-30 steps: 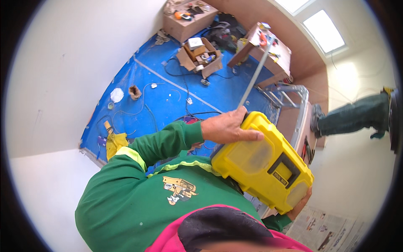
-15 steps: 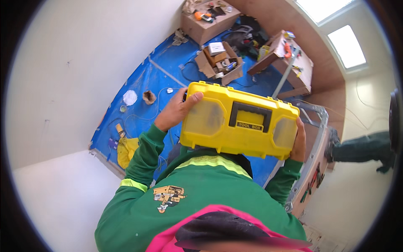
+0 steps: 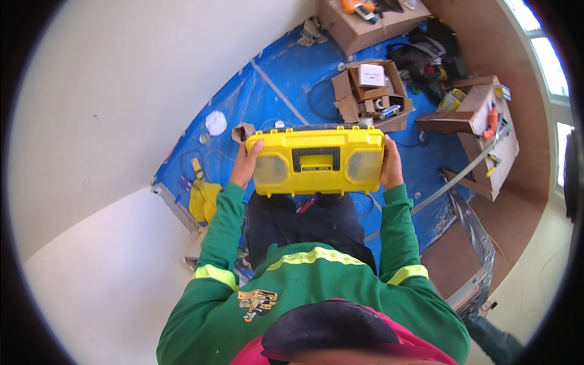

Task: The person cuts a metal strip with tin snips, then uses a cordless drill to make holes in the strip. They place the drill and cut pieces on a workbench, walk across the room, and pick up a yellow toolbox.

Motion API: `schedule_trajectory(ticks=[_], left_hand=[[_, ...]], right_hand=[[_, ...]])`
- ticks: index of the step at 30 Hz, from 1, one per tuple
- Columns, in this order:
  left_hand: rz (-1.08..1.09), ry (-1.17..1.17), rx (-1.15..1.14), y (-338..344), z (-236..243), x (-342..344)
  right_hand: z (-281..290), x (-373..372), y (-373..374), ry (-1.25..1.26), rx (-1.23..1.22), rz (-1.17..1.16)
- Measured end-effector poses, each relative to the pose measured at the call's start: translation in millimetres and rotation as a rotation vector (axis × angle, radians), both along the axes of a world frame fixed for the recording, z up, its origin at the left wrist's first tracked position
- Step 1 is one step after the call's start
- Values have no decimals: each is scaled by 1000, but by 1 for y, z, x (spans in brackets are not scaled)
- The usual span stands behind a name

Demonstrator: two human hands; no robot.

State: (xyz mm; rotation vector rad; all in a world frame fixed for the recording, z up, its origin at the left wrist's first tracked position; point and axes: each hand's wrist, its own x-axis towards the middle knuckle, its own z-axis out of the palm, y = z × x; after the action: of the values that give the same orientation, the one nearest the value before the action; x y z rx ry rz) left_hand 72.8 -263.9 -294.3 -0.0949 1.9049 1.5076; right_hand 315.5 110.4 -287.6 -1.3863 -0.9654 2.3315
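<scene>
Between my two hands I hold a yellow toolbox [image 3: 316, 179] with a black handle and two cloudy clear panels on its lid. Its handle side faces up toward me, above my dark trousers. My left hand [image 3: 244, 163] grips the left end, thumb on the top face. On the right end my right hand [image 3: 392, 163] is wrapped round the edge, its fingers partly hidden behind the box. Both arms stretch forward in green sleeves with bright yellow bands.
A blue sheet [image 3: 286, 79] covers the floor. Ahead stands an open cardboard box [image 3: 348, 103] of packages. Wooden boxes [image 3: 359, 36] with tools stand at the back and right. A metal frame [image 3: 477, 234] is at my right, and yellow cloth [image 3: 204, 201] lies at my left.
The toolbox has moved away from my chest, lower and slightly left in view, and is now more level. My arms are straighter, and the view has turned. Both hands keep hold.
</scene>
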Motion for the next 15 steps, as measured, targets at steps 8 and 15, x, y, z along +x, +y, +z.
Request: schedule_trajectory(ticks=[8,15], left_hand=[[193,-221,-58,15,-170,-60],[189,-226,-14,13,-326,-146]], right_hand=[[-131,-98,18,-154,-70,86],[-313,-192,26,-228,-54,245]])
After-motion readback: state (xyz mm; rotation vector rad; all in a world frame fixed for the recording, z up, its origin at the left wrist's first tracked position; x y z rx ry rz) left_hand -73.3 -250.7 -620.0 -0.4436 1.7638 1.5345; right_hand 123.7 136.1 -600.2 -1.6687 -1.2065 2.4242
